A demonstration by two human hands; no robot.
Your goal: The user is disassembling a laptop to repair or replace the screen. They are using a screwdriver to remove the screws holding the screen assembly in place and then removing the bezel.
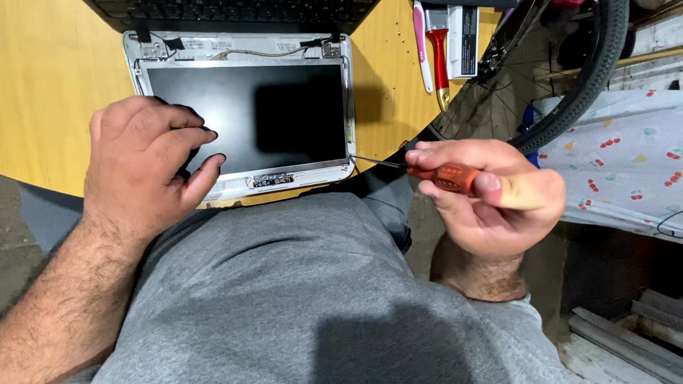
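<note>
An opened laptop lies flat on a yellow table, its dark screen panel [249, 114] bare inside a white frame with the bezel off. My left hand [142, 167] rests on the panel's near left corner, fingers curled and pressing down. My right hand [484, 192] grips a screwdriver with a red handle [445, 178]. Its thin metal shaft [373, 161] reaches left to the frame's near right corner. The black keyboard half [235, 11] lies at the far edge.
A red-handled brush [439, 50], a pink-and-white tool [421, 43] and a small white box [462, 39] lie at the table's far right. A bicycle wheel [562, 78] stands to the right. A patterned cloth [626, 156] covers something beside it. My grey-shirted torso fills the foreground.
</note>
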